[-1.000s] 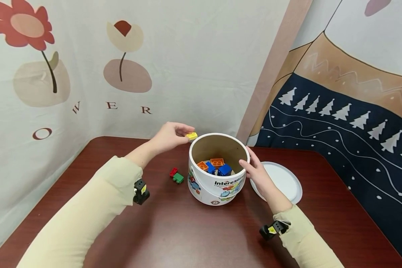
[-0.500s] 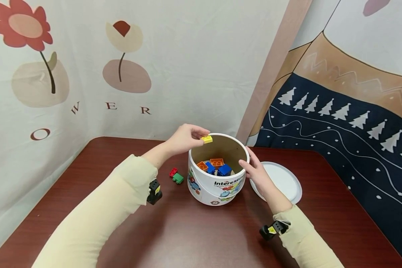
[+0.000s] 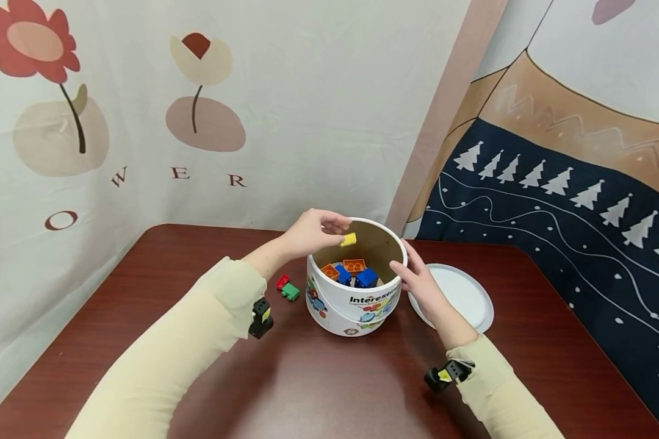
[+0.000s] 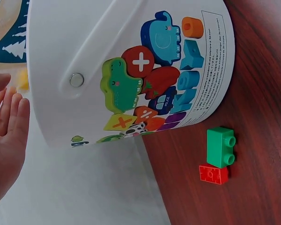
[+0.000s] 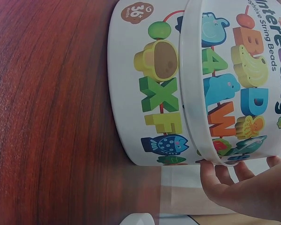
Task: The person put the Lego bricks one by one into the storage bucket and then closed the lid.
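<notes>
A white toy bucket (image 3: 335,308) with printed shapes stands on the table, several orange and blue building bricks (image 3: 367,278) inside. Over its left rim reaches my left hand (image 3: 318,231), thumb and fingers parted. A yellow brick (image 3: 348,239) is just off those fingertips, inside the mouth of the bucket; it looks blurred and no longer pinched. In the left wrist view the fingers of the left hand (image 4: 11,122) are fairly straight, and the yellow brick (image 4: 23,79) is partly hidden. My right hand (image 3: 417,280) grips the right rim, thumb over the edge and fingers outside.
A red brick (image 3: 283,281) and a green brick (image 3: 290,292) lie on the table left of the bucket. The white round lid (image 3: 461,296) lies to the right, partly under my right forearm. Printed fabric (image 3: 318,122) hangs behind the table.
My left hand has moved right from beside the bucket to over its mouth, and its fingers have parted from the yellow brick, which is lower. The right hand keeps its hold.
</notes>
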Available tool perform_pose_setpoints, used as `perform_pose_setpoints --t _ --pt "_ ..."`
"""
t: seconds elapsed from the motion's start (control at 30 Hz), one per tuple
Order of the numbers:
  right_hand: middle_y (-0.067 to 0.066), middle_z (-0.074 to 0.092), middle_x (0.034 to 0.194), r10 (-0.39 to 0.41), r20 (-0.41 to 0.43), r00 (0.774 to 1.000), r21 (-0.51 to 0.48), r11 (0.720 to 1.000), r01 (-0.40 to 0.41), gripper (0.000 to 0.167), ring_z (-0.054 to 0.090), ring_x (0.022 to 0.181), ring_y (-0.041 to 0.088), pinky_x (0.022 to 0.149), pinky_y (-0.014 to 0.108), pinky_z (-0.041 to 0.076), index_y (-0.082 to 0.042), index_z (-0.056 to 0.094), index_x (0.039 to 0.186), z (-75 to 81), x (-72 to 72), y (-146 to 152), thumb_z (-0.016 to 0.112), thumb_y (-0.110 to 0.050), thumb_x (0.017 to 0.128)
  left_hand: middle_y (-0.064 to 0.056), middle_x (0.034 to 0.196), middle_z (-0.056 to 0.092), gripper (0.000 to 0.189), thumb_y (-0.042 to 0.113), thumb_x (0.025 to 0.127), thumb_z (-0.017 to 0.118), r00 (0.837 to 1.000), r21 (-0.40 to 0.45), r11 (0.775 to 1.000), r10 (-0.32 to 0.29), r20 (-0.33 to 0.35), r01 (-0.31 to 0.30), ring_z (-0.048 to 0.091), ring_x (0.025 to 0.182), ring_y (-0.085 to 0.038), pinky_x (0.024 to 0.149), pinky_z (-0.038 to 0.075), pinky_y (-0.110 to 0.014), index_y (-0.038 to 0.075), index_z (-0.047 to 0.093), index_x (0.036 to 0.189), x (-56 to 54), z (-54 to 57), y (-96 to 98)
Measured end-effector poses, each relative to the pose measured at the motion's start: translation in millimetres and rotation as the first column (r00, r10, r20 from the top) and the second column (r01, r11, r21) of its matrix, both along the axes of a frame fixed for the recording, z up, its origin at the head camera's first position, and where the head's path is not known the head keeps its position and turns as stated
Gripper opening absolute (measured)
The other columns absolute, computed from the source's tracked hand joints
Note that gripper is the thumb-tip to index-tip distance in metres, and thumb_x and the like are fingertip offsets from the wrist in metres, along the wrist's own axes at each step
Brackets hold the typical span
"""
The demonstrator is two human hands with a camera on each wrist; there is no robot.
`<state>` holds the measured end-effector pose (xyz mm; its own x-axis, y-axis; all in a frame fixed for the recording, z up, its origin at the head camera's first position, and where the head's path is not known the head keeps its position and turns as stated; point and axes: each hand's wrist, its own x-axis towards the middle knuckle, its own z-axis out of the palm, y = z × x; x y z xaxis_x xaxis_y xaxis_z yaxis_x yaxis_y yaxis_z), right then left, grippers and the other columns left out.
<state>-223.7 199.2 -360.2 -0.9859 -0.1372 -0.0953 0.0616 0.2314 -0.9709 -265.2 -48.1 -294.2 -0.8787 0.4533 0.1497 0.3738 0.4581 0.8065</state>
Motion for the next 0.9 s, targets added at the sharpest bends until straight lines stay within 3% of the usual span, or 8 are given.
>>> perform_pose_setpoints --t 0.2,0.33,0.47,0.7,0.9 --pt "0.015 0.017 0.155 0.006 -0.001 1.000 -0.010 1.000 -0.006 0.063 0.030 0.135 0.035 0.107 0.053 0.033 -0.023 0.010 0.151 0.9 1.4 0.1 0.044 -0.024 0.098 -0.015 0.118 0.063 0.034 0.013 0.087 0.064 0.998 0.044 0.998 0.046 -0.040 -0.044 0.060 0.106 -0.026 0.093 0.050 -0.038 0.005 0.062 0.120 0.3 -0.4 -10.9" --pt "0.014 0.017 0.156 -0.003 0.001 1.000 -0.005 1.000 0.003 0.063 0.031 0.135 0.035 0.107 0.053 0.034 -0.024 0.011 0.151 0.8 1.3 0.5 0.045 -0.025 0.098 -0.013 0.112 0.066 0.029 0.018 0.086 0.066 0.988 0.109 0.986 0.137 -0.069 -0.129 0.062 0.102 -0.025 0.091 0.051 -0.039 0.008 0.065 0.113 -1.0 -4.9 -24.8" --pt "0.013 0.018 0.156 -0.009 0.003 1.000 0.003 1.000 0.009 0.064 0.032 0.134 0.035 0.107 0.052 0.034 -0.024 0.011 0.151 0.5 0.7 0.7 0.045 -0.025 0.098 -0.012 0.110 0.066 0.029 0.022 0.087 0.066 0.973 0.146 0.965 0.226 -0.056 -0.216 0.061 0.101 -0.024 0.089 0.050 -0.039 0.008 0.064 0.112 -1.5 -15.6 -43.2" --pt "0.014 0.018 0.155 -0.013 0.005 1.000 -0.006 1.000 0.013 0.063 0.031 0.135 0.035 0.107 0.053 0.034 -0.024 0.011 0.151 0.6 1.2 0.8 0.045 -0.025 0.098 -0.013 0.111 0.065 0.032 0.025 0.087 0.065 0.949 0.100 0.944 0.315 -0.003 -0.313 0.061 0.102 -0.024 0.084 0.050 -0.035 0.008 0.063 0.115 -2.5 -51.6 -76.8" --pt "0.015 0.018 0.155 -0.005 -0.003 1.000 -0.013 1.000 0.005 0.062 0.031 0.135 0.036 0.108 0.053 0.033 -0.023 0.012 0.151 0.6 0.1 -0.3 0.044 -0.024 0.098 -0.017 0.112 0.065 0.036 0.023 0.087 0.065 0.938 0.027 0.938 0.344 0.045 -0.346 0.062 0.103 -0.028 0.087 0.051 -0.039 0.003 0.061 0.117 0.2 -89.7 -97.5"
